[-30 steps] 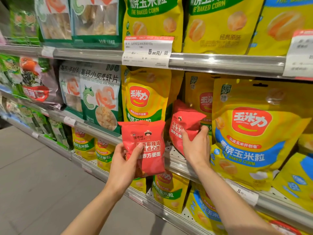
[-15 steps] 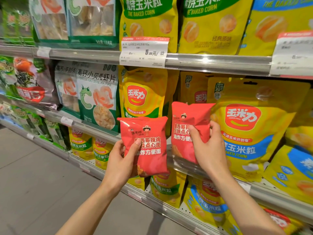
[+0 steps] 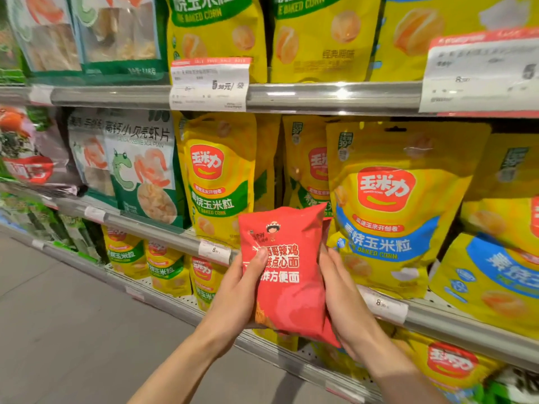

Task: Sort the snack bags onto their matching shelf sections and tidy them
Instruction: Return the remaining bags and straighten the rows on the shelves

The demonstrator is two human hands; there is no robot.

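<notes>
Two red snack bags are stacked together in front of the middle shelf. The front red bag (image 3: 287,290) shows white characters; only an edge of the second red bag (image 3: 328,228) peeks out behind it on the right. My left hand (image 3: 236,293) grips the stack from the left, thumb across the front. My right hand (image 3: 338,293) holds the right side, fingers wrapped behind. Yellow baked-corn bags with green labels (image 3: 217,182) and blue labels (image 3: 390,205) stand on the shelf behind.
The metal shelf rail (image 3: 151,228) carries price tags (image 3: 214,251). Green-and-white shrimp chip bags (image 3: 137,170) stand to the left. More yellow corn bags fill the upper shelf (image 3: 315,36) and lower shelf (image 3: 163,266). Grey floor (image 3: 58,330) lies at lower left.
My right hand has pulled the second red bag off the shelf and brought it leftward behind the first one. Both hands now hold the two bags as one stack.
</notes>
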